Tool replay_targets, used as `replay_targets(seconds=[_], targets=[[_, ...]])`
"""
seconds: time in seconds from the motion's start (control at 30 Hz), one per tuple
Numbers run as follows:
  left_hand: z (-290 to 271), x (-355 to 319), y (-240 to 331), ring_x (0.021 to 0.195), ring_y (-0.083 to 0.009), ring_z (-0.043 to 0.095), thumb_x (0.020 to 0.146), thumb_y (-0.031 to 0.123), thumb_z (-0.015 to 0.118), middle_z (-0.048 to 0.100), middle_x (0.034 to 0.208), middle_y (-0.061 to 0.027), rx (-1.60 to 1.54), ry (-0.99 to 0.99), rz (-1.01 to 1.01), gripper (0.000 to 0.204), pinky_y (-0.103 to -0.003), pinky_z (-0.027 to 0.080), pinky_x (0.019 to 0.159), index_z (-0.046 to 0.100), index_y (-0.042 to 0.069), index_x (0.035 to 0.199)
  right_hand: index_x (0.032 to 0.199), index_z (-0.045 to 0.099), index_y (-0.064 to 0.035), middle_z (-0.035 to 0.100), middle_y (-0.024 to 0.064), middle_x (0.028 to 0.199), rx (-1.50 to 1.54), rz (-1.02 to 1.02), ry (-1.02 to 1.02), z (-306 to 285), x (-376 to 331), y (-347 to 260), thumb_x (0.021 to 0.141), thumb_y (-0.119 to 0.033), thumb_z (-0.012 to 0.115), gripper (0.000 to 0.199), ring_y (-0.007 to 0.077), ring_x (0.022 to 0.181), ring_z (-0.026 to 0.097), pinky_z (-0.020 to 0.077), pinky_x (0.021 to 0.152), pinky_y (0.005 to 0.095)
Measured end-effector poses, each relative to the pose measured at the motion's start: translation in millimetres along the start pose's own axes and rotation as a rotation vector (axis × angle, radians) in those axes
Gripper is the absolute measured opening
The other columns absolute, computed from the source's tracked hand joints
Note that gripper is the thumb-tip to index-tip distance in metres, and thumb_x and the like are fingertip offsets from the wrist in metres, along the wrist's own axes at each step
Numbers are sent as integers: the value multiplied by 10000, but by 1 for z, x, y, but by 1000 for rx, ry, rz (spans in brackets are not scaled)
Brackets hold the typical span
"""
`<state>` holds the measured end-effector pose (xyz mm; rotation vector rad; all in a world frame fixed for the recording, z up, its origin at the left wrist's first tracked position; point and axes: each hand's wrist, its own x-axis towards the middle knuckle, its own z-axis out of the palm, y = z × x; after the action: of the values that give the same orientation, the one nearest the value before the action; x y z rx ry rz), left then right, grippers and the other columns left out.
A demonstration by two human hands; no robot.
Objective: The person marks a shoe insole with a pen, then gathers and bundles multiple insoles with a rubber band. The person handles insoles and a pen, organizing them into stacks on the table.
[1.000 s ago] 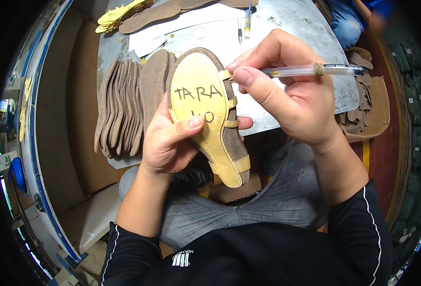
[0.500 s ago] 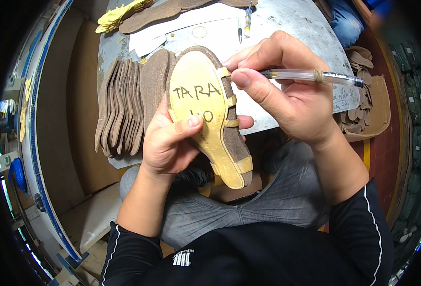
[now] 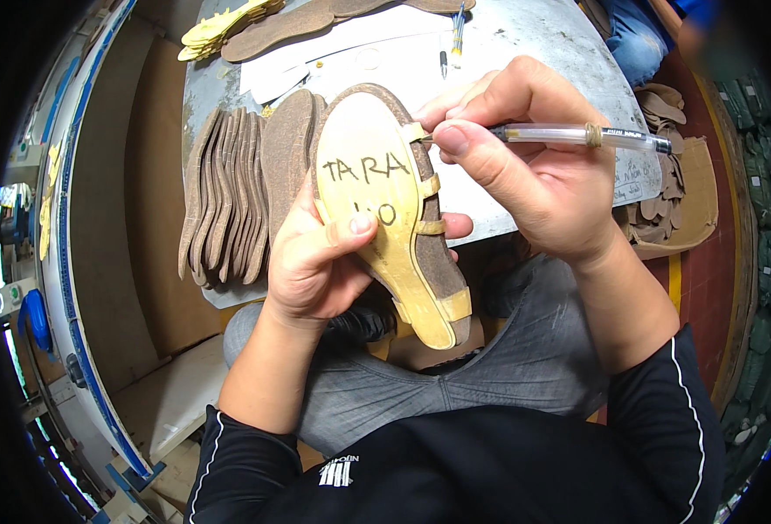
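Observation:
My left hand (image 3: pixel 311 266) is closed around a brown shoe insole (image 3: pixel 439 259) with a yellow sole-shaped template (image 3: pixel 363 131) lying on it. The template bears dark handwriting, and its side tabs fold over the insole's edge. My left thumb presses on the template's face; the other fingers are mostly hidden beneath. In my right hand (image 3: pixel 547 175) is a clear-barrelled pen (image 3: pixel 560 135), pinched between thumb and fingers. Its tip is at the topmost right tab, by the insole's edge; whether it touches is hard to tell.
Brown insoles stand in a row (image 3: pixel 224 192) on the grey table (image 3: pixel 569 39), left of my left hand. More insoles (image 3: pixel 280 31) and yellow templates (image 3: pixel 219 26) lie at the back. Loose pens (image 3: pixel 458 35) rest on white paper. A cardboard box (image 3: pixel 698 196) of brown pieces is at right.
The view has shifted slightly, and the insole with its template appears a little further right. The pen tip stays by the topmost right tab. Both holds are unchanged.

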<state>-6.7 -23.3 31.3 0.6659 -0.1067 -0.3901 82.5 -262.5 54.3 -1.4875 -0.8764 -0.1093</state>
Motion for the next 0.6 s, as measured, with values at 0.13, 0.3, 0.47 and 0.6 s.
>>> replay_targets(seconds=[0.13,0.3,0.47,0.6], targets=[[-4,-3,-1,1346,-591,732,1107,117,730,730,1414,-277,-39,-17,-28,610,-848,591,1082,475,-67,1630,1087,690,13,781,114,1003,42,-26,8,0,1,2,1086,25,792,102,210,1002,814,665,941,358],[-7,-4,-2,1357,-597,724,1108,115,726,734,1409,-290,-65,-31,-35,609,-862,576,1088,477,-64,1634,1069,682,11,773,119,1002,15,-32,12,1,1,1,1084,33,783,105,204,987,804,661,928,369],[-7,-5,-1,1361,-605,717,1109,106,721,731,1423,-285,-56,-50,-42,628,-868,569,1092,458,-61,1653,1062,683,7,789,131,1003,-19,-69,9,0,2,0,1083,24,783,104,184,947,792,650,891,340],[-4,-4,-2,1375,-607,708,1117,104,703,681,1523,-276,-54,-41,-29,707,-864,570,1096,375,-49,1724,1056,696,-7,831,146,1029,30,4,49,0,1,-3,1104,-52,780,107,142,902,770,639,859,311]])
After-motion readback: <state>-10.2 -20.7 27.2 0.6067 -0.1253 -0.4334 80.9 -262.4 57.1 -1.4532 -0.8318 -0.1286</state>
